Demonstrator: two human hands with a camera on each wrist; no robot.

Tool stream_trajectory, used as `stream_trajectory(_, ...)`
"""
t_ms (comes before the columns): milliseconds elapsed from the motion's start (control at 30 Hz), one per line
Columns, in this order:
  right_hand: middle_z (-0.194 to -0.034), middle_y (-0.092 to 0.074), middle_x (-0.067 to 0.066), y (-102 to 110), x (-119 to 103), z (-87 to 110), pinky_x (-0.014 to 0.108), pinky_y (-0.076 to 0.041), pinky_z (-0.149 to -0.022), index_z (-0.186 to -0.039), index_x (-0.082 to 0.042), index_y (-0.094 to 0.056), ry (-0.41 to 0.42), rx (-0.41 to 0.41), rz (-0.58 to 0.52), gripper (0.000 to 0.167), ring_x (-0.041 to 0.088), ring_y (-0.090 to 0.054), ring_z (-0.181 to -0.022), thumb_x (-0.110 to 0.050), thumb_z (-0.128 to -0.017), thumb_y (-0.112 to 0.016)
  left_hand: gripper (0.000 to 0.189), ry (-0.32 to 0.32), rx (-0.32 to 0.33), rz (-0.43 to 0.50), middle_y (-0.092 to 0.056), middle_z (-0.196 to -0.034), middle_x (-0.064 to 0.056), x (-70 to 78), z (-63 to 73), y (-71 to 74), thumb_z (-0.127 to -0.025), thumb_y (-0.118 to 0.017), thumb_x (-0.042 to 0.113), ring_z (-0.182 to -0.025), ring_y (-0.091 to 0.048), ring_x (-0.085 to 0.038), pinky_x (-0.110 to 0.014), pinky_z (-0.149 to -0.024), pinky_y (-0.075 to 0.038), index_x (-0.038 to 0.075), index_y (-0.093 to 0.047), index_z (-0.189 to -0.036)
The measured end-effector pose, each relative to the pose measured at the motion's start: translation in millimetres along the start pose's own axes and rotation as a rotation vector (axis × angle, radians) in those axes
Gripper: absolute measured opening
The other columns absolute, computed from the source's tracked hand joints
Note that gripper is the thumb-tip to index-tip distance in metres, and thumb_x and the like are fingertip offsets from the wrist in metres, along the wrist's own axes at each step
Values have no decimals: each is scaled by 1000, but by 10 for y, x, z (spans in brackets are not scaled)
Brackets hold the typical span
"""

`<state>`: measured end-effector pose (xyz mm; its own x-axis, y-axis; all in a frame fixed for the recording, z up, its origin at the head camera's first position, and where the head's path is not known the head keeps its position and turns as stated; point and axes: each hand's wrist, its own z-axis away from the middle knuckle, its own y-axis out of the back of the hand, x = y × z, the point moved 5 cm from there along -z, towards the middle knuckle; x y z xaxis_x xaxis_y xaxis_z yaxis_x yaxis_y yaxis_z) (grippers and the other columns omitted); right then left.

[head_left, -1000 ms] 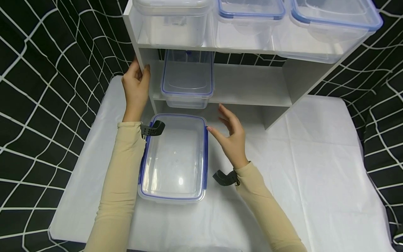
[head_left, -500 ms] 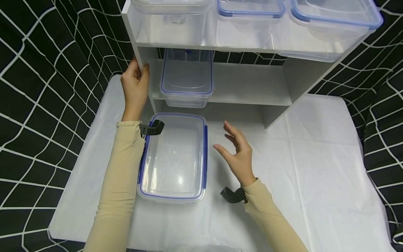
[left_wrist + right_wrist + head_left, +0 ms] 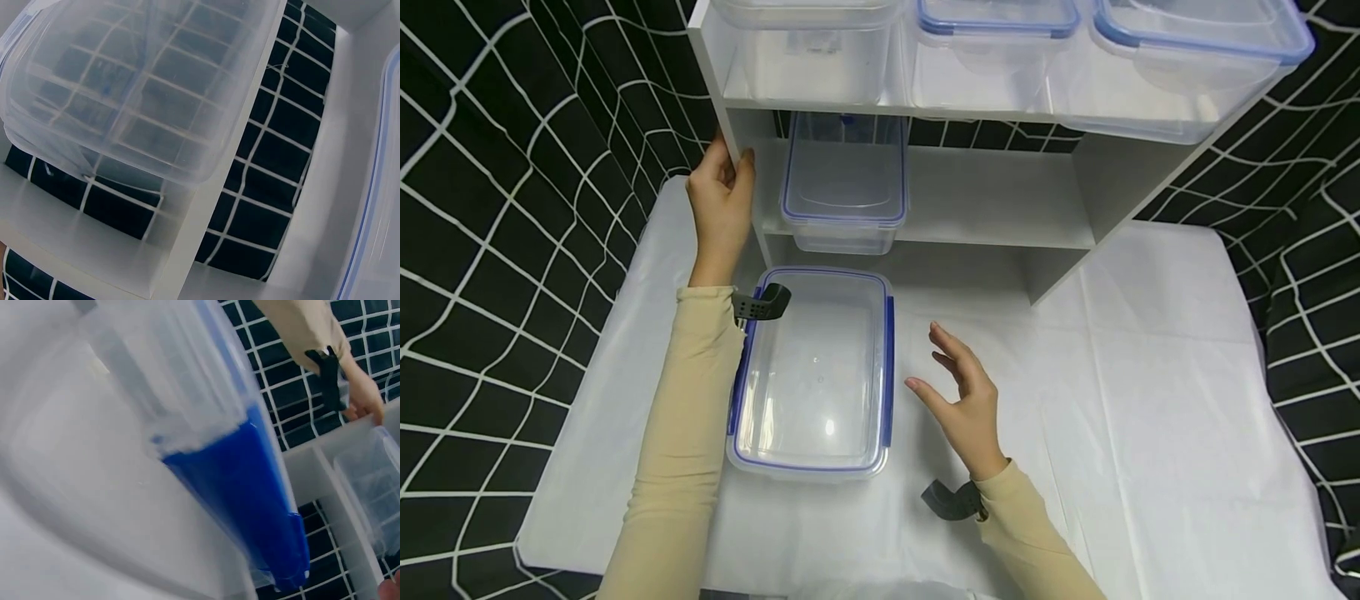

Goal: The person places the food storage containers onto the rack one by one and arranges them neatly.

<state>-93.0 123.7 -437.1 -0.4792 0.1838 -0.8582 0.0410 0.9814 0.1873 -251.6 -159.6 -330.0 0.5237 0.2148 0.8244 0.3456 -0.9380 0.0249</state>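
My left hand (image 3: 721, 200) grips the left side panel of a white shelf unit (image 3: 718, 104), thumb on its front edge and fingers partly hidden on the outer side. A clear lidded food container (image 3: 812, 375) with blue latches lies on the table before the shelf. To its right hovers my right hand (image 3: 966, 400), apart from the container, thumb and fingers spread with nothing between them. In the right wrist view, a blue latch (image 3: 231, 481) of the container is close and blurred. Another clear container (image 3: 846, 183) with a blue-rimmed lid stands on the middle shelf, its front overhanging the edge.
Several clear containers stand on the top shelf, one (image 3: 996, 58) in the middle and a larger one (image 3: 1195, 67) at right. White cloth (image 3: 1150, 400) covers the table. Black fabric with white grid lines (image 3: 512, 250) surrounds it. A translucent thing (image 3: 887, 590) shows at the bottom edge.
My right hand has drawn away from the container's right latch, moving right and toward me. My left hand keeps its grip on the panel, and the containers have not moved.
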Motion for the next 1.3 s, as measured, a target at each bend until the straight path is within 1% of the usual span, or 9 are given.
stream_trajectory(133, -133, -50, 21, -23, 25, 97, 34, -43, -98, -132, 5, -49, -30, -13, -10, 67, 29, -49, -123, 17, -70, -73, 35, 2, -1, 4, -58, -123, -23, -8, -4, -1, -93, -50, -5, -113, -58, -30, -29, -90, -49, -10, -53, -127)
stream_trajectory(233, -133, -50, 23, -53, 14, 158, 34, -43, -98, -132, 8, -48, -40, -27, -8, 68, 30, -48, -123, 19, -69, -73, 35, 12, -1, 8, -58, -124, -23, -8, -4, 0, -93, -50, -5, -114, -57, -29, -29, -91, -48, -10, -53, -127)
stream_trajectory(433, -128, -49, 32, -151, -192, 230, 37, -45, -96, -126, 17, -46, -26, -69, 40, 67, 40, -48, -119, 21, -65, -74, 34, 14, -1, -5, -58, -125, -22, -3, 5, 1, -93, -50, -5, -114, -57, -26, -30, -92, -48, -10, -53, -127)
stream_trajectory(567, -126, -50, 33, -209, -283, 282, 37, -45, -95, -124, 19, -47, -35, -86, 72, 65, 41, -49, -117, 18, -66, -75, 34, 19, 1, 2, -58, -124, -21, -10, 5, 2, -93, -50, -5, -114, -58, -24, -29, -91, -48, -9, -54, -127)
stream_trajectory(767, -126, -49, 33, -278, -291, 377, 38, -47, -92, -122, 19, -47, -25, -103, 99, 68, 41, -50, -115, 16, -62, -78, 33, 23, 3, 14, -58, -124, -23, -17, 1, 5, -93, -50, -5, -114, -58, -26, -29, -92, -48, -11, -54, -126)
stream_trajectory(967, -129, -45, 36, -328, -299, 447, 49, -48, -86, -124, 19, -47, -8, -122, 133, 73, 45, -47, -115, 13, -60, -81, 34, 28, 7, 1, -57, -124, -22, -11, -9, 4, -93, -50, -4, -114, -57, -27, -29, -92, -47, -10, -54, -126)
stream_trajectory(1033, -131, -43, 37, -346, -299, 474, 52, -47, -86, -125, 20, -45, -24, -139, 130, 75, 47, -44, -117, 12, -59, -81, 34, 28, 7, 0, -57, -124, -22, -2, -7, 2, -93, -50, -4, -114, -57, -27, -29, -92, -48, -10, -54, -126)
stream_trajectory(1133, -135, -37, 38, -380, -279, 520, 53, -45, -90, -130, 19, -39, -91, -186, 102, 83, 47, -40, -121, 11, -60, -82, 34, 26, 6, 2, -57, -124, -23, 9, 1, -1, -93, -50, -4, -114, -57, -26, -29, -92, -48, -10, -53, -127)
stream_trajectory(1300, -143, -26, 36, -444, -262, 582, 49, -37, -99, -140, 17, -23, -187, -269, 82, 102, 47, -33, -128, 6, -59, -84, 34, 17, 9, 0, -58, -124, -22, 4, 15, -3, -93, -50, -5, -114, -58, -24, -30, -92, -48, -10, -53, -127)
